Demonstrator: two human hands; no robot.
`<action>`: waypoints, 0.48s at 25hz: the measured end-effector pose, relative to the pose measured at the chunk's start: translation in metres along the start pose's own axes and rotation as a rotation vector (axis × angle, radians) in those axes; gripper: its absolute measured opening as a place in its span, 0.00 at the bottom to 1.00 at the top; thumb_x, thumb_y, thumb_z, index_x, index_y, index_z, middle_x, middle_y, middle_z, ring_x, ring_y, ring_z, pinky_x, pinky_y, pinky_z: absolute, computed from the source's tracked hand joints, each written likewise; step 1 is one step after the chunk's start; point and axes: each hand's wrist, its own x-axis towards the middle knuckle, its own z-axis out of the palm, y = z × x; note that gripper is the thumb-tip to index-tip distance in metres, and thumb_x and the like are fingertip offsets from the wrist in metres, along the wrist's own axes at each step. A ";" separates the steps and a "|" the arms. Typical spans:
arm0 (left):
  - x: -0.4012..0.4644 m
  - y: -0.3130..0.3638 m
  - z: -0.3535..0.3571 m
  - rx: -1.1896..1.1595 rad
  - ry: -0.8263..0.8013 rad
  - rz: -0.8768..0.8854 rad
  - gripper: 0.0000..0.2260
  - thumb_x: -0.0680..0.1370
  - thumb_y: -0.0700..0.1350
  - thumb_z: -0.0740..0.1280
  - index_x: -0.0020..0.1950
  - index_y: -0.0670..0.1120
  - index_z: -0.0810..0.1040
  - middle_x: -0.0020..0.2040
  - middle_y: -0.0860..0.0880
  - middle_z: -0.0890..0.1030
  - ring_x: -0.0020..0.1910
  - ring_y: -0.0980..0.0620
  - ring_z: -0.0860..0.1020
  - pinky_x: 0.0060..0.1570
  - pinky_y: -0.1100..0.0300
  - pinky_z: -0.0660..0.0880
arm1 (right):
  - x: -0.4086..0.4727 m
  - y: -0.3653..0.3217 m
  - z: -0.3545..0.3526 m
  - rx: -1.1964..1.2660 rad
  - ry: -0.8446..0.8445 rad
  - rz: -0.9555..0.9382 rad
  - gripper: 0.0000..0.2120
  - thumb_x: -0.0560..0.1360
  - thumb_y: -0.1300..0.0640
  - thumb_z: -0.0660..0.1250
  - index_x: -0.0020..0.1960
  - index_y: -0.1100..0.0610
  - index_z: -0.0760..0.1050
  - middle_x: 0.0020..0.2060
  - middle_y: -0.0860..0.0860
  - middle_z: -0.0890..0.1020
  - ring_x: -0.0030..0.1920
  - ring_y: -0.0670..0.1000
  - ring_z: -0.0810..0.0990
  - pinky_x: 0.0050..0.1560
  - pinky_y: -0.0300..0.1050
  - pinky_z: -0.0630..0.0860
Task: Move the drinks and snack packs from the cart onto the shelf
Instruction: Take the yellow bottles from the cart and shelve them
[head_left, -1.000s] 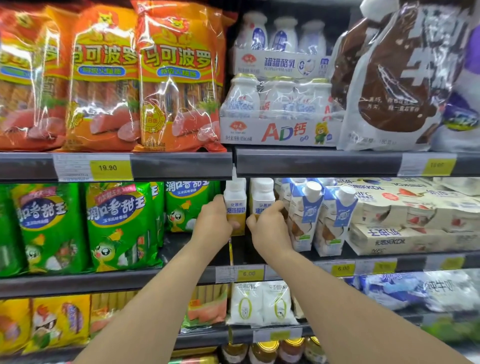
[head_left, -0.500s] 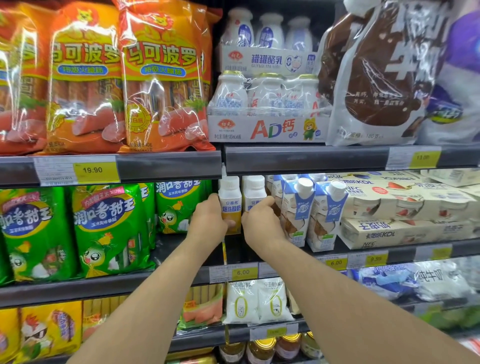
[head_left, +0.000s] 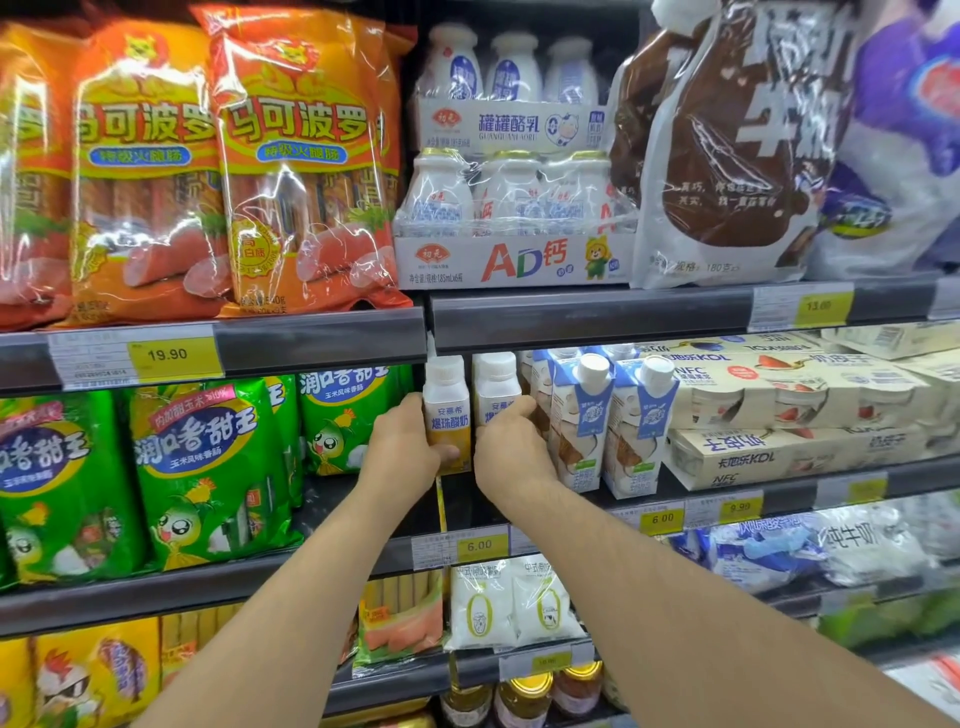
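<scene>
Both hands reach to the middle shelf (head_left: 649, 506); the left hand (head_left: 402, 449) grips a small white yoghurt bottle (head_left: 447, 410) standing upright at the shelf's left end; the right hand (head_left: 511, 449) curls round the second bottle (head_left: 496, 387) just beside it — next to the blue cartons (head_left: 582, 415).

R bottle (head_left: 494, 387) label half hidden by hands; jars (head_left: 524, 699) cut off at btm
</scene>
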 end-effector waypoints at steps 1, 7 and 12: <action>-0.001 0.000 0.000 0.003 0.001 -0.004 0.22 0.72 0.46 0.76 0.62 0.46 0.74 0.58 0.47 0.81 0.58 0.46 0.78 0.48 0.56 0.69 | -0.002 -0.001 0.000 0.021 -0.007 0.025 0.17 0.80 0.62 0.56 0.68 0.65 0.60 0.64 0.61 0.70 0.58 0.58 0.73 0.49 0.45 0.65; -0.012 -0.008 0.003 -0.039 0.018 0.044 0.25 0.71 0.47 0.77 0.64 0.44 0.73 0.59 0.46 0.81 0.59 0.47 0.78 0.52 0.56 0.72 | -0.019 -0.012 -0.005 0.012 -0.030 0.113 0.32 0.80 0.49 0.64 0.75 0.62 0.53 0.69 0.60 0.71 0.66 0.58 0.75 0.53 0.48 0.74; -0.035 -0.017 -0.012 -0.038 0.030 0.008 0.31 0.75 0.52 0.72 0.73 0.41 0.66 0.67 0.41 0.74 0.65 0.44 0.74 0.64 0.47 0.73 | -0.050 -0.013 -0.027 0.072 -0.101 0.070 0.27 0.80 0.49 0.63 0.72 0.60 0.57 0.68 0.58 0.71 0.64 0.58 0.75 0.54 0.50 0.74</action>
